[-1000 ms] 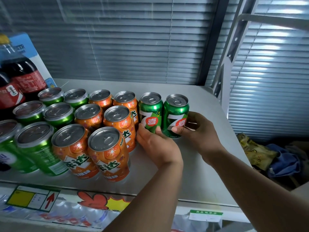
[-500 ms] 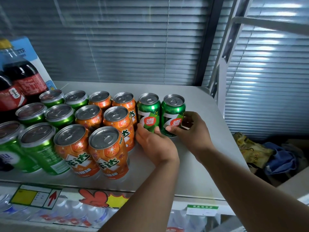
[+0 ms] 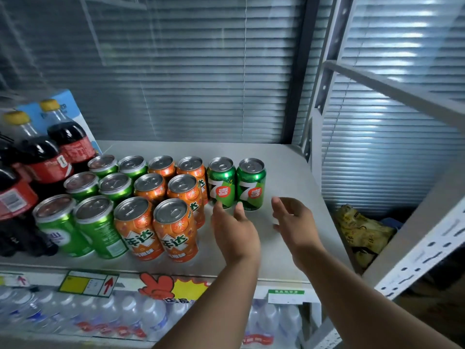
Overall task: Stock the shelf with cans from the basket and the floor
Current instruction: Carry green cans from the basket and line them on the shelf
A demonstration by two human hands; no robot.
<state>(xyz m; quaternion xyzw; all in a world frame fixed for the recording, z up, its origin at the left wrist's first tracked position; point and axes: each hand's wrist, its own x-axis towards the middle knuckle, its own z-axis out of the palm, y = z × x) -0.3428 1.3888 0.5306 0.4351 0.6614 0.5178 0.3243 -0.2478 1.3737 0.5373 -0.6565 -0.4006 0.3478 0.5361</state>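
Observation:
Two green 7-Up cans (image 3: 222,183) (image 3: 251,185) stand upright side by side at the back of the grey shelf (image 3: 284,177). Left of them stand rows of orange cans (image 3: 176,229) and green cans (image 3: 98,226). My left hand (image 3: 232,229) hovers just in front of the two 7-Up cans, fingers relaxed, holding nothing. To the right, my right hand (image 3: 293,220) is also empty and off the cans, with its fingers loosely spread above the bare shelf. No basket is in view.
Cola bottles (image 3: 40,157) crowd the shelf's left end. Bare shelf lies right of the 7-Up cans up to the metal upright (image 3: 312,137). Water bottles (image 3: 141,316) fill the shelf below. A yellow bag (image 3: 362,235) lies on the floor at the right.
Both hands have let go of the two 7-Up cans and drawn back toward me. The cans stay standing where they were set.

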